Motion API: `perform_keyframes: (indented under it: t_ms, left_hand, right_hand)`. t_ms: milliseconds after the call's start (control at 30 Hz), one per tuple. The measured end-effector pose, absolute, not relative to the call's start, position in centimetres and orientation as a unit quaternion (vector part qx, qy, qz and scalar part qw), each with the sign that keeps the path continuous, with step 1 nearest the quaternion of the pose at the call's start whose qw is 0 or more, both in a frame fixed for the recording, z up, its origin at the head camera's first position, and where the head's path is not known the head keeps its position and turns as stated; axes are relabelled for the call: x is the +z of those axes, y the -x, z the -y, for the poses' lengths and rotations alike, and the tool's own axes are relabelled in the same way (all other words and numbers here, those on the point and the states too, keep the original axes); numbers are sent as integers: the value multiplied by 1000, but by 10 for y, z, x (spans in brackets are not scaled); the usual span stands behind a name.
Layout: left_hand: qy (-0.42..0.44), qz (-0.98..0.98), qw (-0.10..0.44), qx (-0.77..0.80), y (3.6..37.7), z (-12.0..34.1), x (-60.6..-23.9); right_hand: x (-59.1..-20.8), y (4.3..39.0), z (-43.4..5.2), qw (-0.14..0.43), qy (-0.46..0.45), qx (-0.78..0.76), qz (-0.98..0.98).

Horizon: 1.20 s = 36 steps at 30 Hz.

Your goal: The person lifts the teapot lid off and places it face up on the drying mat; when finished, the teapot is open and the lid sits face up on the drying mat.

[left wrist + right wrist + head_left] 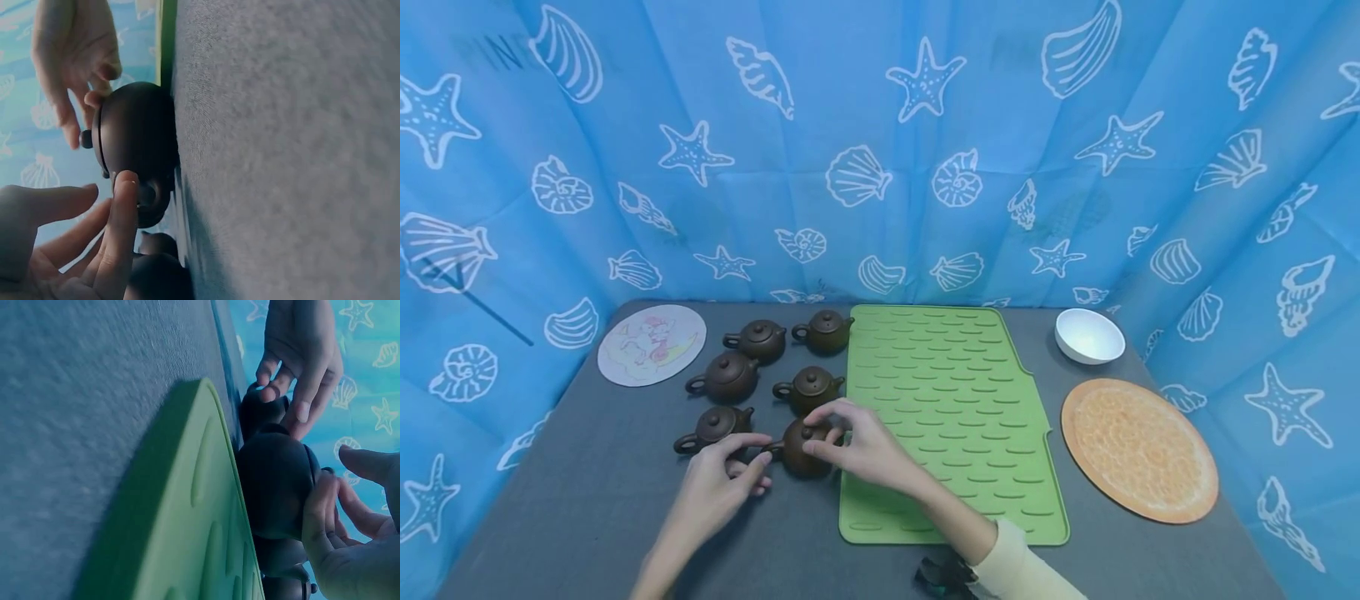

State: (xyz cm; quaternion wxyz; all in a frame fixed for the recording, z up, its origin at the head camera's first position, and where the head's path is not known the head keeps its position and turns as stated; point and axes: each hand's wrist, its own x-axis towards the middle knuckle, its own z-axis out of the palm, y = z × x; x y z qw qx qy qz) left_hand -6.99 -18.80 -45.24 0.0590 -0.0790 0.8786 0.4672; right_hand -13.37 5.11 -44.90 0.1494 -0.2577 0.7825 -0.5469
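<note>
A dark brown teapot (797, 460) with a knobbed lid stands on the table against the left edge of a green mat (955, 433). My left hand (711, 487) is at its handle side; the left wrist view shows straight fingertips right at the handle (150, 195), with the thumb apart. Around the spout side comes my right hand (868, 446), its bent fingers touching the teapot near the spout and its thumb held away, as the right wrist view shows. Another teapot (717, 423) stands just left, partly behind the left hand. More teapots (812, 385) stand in two rows behind.
On the back left lies a pale oval placemat (652, 345) with a drawing. To the right are a white bowl (1090, 337) and a round orange-brown mat (1141, 450). Blue shell-print curtains (880, 150) enclose the back and sides of the grey table (580, 475).
</note>
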Motion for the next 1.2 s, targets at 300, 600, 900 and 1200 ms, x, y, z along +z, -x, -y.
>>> perform_keyframes:
  t_ms: [300,600,900,1200]
  left_hand:
    - [87,-864,62,492,78,188,-454]
    - [90,-856,72,504,81,187,-454]
    - [91,-853,67,509,82,187,-453]
    - [92,-852,67,512,81,186,-452]
  right_hand:
    - [-453,141,-42,110,252,-508,-817]
    - [-454,143,-40,103,250,-504,-820]
    - [-452,143,-39,98,251,-512,-815]
    - [-443,137,-50,99,269,-543,-789]
